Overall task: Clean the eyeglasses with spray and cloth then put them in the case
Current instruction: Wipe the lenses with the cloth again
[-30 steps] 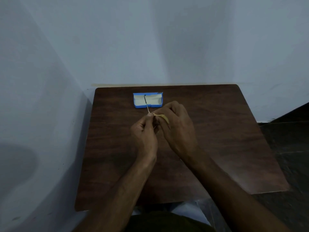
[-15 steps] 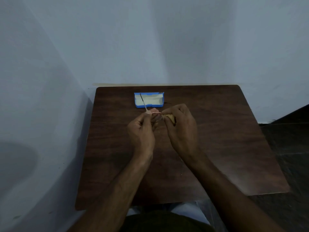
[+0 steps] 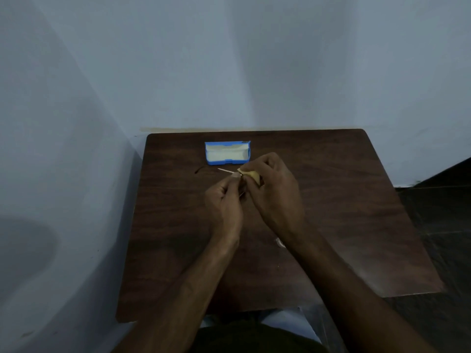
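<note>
One table [image 3: 344, 225] carries everything, a dark wood top pushed against pale walls, with the person's two forearms reaching in over its near edge. Both hands meet a little behind its middle, just in front of the case [image 3: 227, 153], which lies open near the far edge, left of centre, blue outside and pale inside, with nothing in it. The left hand [image 3: 224, 202] has its fingers curled in and pinched on the glasses [image 3: 226, 170], of which only a thin pale temple shows, sticking out leftward toward a dark curved tip over the wood. The right hand [image 3: 275, 192] is closed round a small yellow cloth [image 3: 251, 175], pressed against the glasses where the hands touch. I judge the glasses light, thin and easily bent, with lenses that smear and scratch, so the hold belongs on the frame rim or bridge, with the cloth between fingers and glass. The cloth is soft and will bunch. Lenses and most of the frame are hidden behind the fingers. No spray bottle is in view. A small pale glint by the right wrist is too dim to identify.
</note>
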A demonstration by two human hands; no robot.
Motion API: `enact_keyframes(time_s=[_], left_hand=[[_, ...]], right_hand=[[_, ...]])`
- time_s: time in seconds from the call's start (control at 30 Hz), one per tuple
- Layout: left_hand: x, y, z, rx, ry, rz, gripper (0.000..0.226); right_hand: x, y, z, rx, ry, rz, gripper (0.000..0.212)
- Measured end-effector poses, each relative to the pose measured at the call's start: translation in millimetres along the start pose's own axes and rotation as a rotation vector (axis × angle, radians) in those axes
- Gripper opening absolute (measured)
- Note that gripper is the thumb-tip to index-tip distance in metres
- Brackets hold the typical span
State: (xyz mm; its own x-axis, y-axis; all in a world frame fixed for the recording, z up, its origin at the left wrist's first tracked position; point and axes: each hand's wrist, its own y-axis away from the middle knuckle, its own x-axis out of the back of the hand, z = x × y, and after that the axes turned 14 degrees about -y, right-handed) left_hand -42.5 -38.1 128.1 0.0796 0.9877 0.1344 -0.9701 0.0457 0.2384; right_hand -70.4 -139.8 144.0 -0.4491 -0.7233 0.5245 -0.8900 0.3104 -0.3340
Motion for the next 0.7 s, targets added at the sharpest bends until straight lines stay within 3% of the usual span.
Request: enact_keyframes(time_s=[0.2,0.4,0.57,0.7], left_hand=[[7,-3,-11,-0.046,-0.098,-0.032,0.031],[16,-2,-7,0.210,0.189,-0.177,0.019],[20,-7,-1,0.234,0.310,-0.199,0.012],[21,-14,-1,0.189,0.269,-0.124,0.025]], right_hand=[[10,-15,2,-0.028,-0.016,-0.203,0.012],[23,-25,5,-0.054,-0.093,-0.348,0.011],[22,-27,4,-0.035,-0.188,-0.281,0.014],[13,-21,3,-0.052,-0.305,-0.150,0.013]])
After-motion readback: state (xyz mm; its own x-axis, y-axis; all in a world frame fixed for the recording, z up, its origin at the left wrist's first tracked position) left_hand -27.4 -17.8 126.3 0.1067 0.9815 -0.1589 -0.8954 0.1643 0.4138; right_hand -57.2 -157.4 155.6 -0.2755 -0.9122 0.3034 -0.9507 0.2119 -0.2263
